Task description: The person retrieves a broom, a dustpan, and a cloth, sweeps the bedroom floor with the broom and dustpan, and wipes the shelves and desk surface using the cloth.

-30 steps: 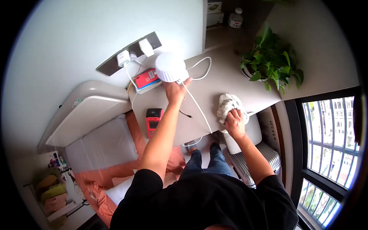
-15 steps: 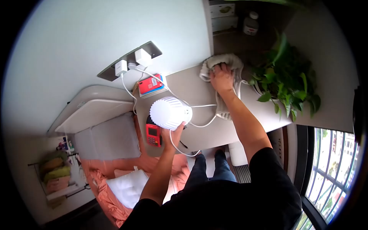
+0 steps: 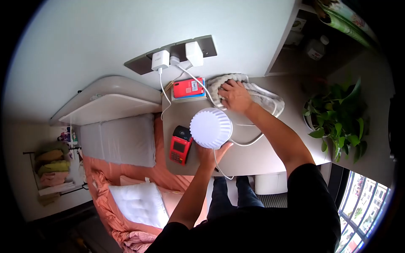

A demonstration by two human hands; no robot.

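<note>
My left hand (image 3: 206,156) is wrapped round the lower part of a white lamp (image 3: 211,126) with a ribbed shade, holding it over the desk (image 3: 253,154). A white cord hangs from the lamp. By the wall, my right hand (image 3: 235,96) presses down on a bunched grey-beige cloth (image 3: 263,97), its fingers curled into the fabric. A red card payment terminal (image 3: 179,145) lies just left of the lamp. Beyond it, a red phone (image 3: 188,87) rests on a small stack near the wall, next to the cloth.
White chargers (image 3: 160,60) sit in a wall socket strip (image 3: 141,64), and their cables trail across the desk. A potted plant (image 3: 337,120) stands at the right end. A dark shelf niche holds a bottle (image 3: 317,47). The bed (image 3: 126,145) is on the left.
My right hand has moved the cloth left along the wall, close to the red phone. The lamp in my left hand is tilted more towards me. The camera view has shifted.
</note>
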